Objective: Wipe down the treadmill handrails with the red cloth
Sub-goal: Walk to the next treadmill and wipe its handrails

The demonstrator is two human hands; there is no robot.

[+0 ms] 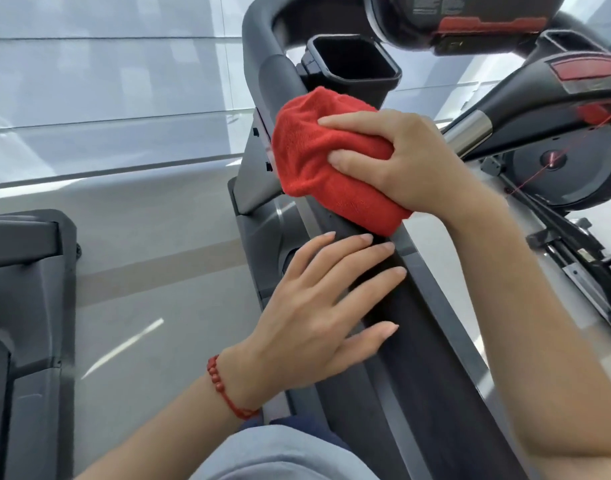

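A dark treadmill handrail (418,368) runs from the lower right up to the curved bar at the top. My right hand (411,161) grips a bunched red cloth (317,157) and holds it down on the rail's upper part. Just below the cloth, my left hand (324,313) rests flat on the same rail with its fingers straight and spread. It holds nothing. A red bead bracelet sits on my left wrist.
A black cup holder (352,64) stands right behind the cloth, with the console (470,22) above it. A chrome-tipped centre grip (470,133) juts out at the right. Another treadmill (23,306) stands at the left across a strip of grey floor.
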